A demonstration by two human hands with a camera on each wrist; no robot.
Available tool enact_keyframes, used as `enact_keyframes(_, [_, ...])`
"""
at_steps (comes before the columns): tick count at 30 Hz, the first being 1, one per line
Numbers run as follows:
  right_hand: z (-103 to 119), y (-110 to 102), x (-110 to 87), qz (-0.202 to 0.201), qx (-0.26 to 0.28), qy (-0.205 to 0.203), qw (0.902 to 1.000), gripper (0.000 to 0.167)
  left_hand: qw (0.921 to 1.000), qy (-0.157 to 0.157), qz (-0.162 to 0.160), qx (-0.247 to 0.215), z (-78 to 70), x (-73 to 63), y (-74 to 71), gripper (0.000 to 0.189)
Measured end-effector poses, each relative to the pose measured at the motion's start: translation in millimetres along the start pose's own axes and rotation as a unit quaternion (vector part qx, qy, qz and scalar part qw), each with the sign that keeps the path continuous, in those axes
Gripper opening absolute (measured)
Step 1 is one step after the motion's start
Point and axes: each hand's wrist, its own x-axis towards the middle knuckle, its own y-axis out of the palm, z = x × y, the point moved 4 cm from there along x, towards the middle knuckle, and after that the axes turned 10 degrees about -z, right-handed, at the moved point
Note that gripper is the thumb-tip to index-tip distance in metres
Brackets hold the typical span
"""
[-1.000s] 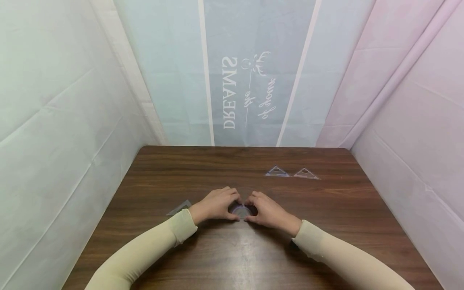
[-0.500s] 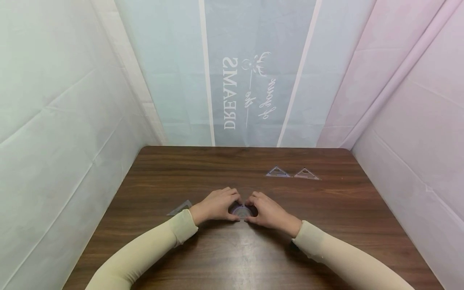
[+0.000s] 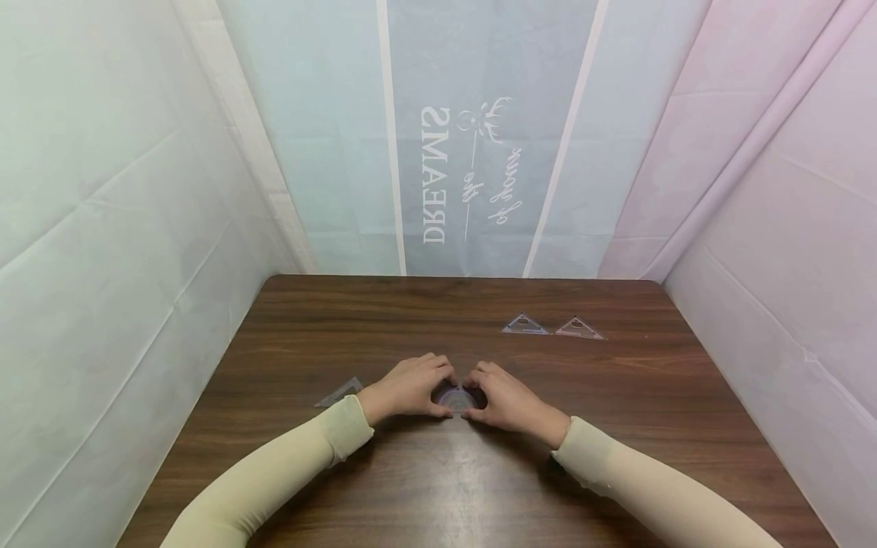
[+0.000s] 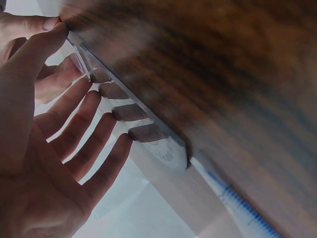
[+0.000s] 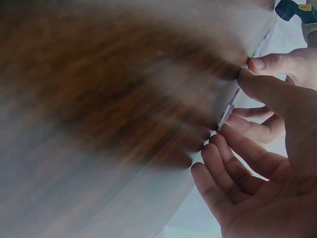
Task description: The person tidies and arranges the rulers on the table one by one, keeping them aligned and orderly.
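We've got the protractor (image 3: pixel 457 403) centred between both hands: left hand (image 3: pixel 413 387) on its left end, right hand (image 3: pixel 512 397) on its right end, neither clearly nearer. Long axis runs left-right; straight edge toward us, arc away. Each hand pinches it between thumb, near side, and index finger, far side; other fingers curled alongside. Can't tell if it's flat on the table (image 3: pixel 459 487) or slightly raised. Clear set square (image 3: pixel 346 388) just beside the left cuff; two more, blue-marked (image 3: pixel 526 330) and pinkish (image 3: pixel 578 333), sit beyond the right hand.
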Motion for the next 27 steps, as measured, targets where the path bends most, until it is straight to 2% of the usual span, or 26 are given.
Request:
enact_keyframes(12, [-0.5,-0.2,-1.2,-0.004,-0.003,-0.006,1.0000,0.039,1.0000,0.003,-0.002,-0.002,-0.3,0.0,-0.2,0.053])
enact_keyframes(27, [-0.3,0.6,0.1,0.001,-0.002,0.004,1.0000,0.041,1.0000,0.000,0.001,-0.003,-0.4,-0.2,-2.0,0.054])
